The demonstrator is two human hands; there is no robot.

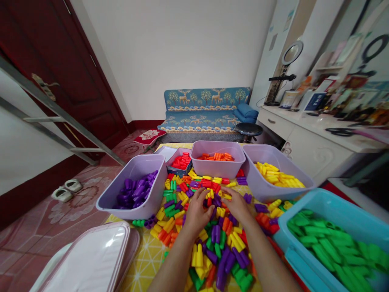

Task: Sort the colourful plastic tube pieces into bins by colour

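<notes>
A loose pile of short plastic tube pieces (216,234) in yellow, purple, green, red and orange covers the table between my arms. My left hand (197,211) reaches into the far part of the pile, its thumb apart from its curved fingers. Close to its fingertips are small yellow pieces (210,194). Across from it, my right hand (237,204) has its fingers spread over the pile, beside another yellow piece (226,196). Neither hand clearly grips a piece. What lies under the palms is hidden.
Around the pile stand a lilac bin of purple pieces (105,198), a small box of red (172,159), a bin of orange (217,167), a bin of yellow (253,187) and a blue bin of green (343,202). White lids (88,257) lie at the left.
</notes>
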